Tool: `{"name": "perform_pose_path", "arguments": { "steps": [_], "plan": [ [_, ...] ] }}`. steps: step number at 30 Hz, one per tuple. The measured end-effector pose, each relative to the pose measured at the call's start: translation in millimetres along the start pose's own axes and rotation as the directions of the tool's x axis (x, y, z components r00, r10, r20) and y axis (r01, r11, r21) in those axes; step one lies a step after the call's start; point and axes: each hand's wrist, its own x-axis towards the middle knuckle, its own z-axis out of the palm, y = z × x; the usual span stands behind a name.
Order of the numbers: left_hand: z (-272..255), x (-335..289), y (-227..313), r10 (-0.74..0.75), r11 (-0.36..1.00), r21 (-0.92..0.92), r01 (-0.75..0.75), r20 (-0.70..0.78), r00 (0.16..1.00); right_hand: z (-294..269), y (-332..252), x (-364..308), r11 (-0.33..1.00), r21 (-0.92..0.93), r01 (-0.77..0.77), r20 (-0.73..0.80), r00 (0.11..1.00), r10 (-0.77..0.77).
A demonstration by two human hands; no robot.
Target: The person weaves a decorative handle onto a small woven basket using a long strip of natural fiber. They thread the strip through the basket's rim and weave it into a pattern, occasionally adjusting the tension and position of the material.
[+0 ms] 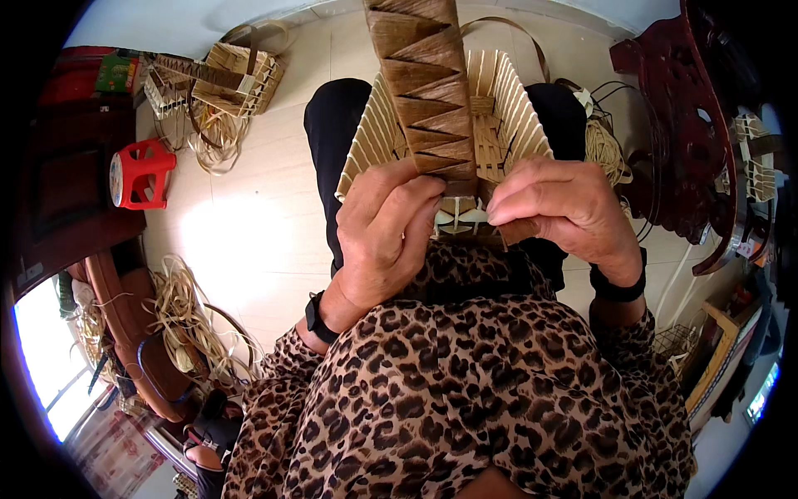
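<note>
A woven rectangular basket (532,125) in pale tan rests between my knees. Its wide handle (432,91), wrapped in brown strip with a zigzag pattern, rises from the near rim and runs off the top of the view. My left hand (378,229) is closed at the handle's lower end, fingertips pressed against its left side. White lacing (460,214) crosses the rim just below the handle. On the right of it, my right hand (565,204) pinches a brown strip (519,233) between thumb and fingers. The fingertips partly hide where that strip meets the rim.
More baskets (237,79) and loose strips lie on the floor at the far left, near a red stool (145,175). A tangled strip bundle (187,324) is at the left. Coiled strips (607,150) lie beyond my right knee, beside dark carved wooden furniture (673,108).
</note>
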Motion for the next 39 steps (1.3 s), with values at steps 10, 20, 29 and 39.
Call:
{"name": "perform_pose_path", "arguments": {
  "steps": [10, 20, 29, 39],
  "plan": [
    [0, 6, 12, -0.169, 0.983, -0.062, 0.174, 0.081, 0.982, -4, -9, 2, 1.000, 0.009, -0.013, 0.040, 0.999, 0.012],
    [-13, 7, 13, -0.440, 0.799, -0.413, 0.436, 0.092, 0.893, -24, 3, -5, 0.998, 0.047, 0.038, 0.015, 0.999, -0.039],
    [-31, 32, 12, -0.477, 0.817, -0.133, 0.561, 0.392, 0.787, -33, 12, -8, 0.996, 0.064, 0.068, 0.026, 0.997, -0.069],
    [-29, 30, 10, -0.516, 0.765, -0.178, 0.619, 0.406, 0.754, -42, 15, -2, 0.950, -0.313, 0.005, -0.124, 0.991, -0.046]
  ]
}}
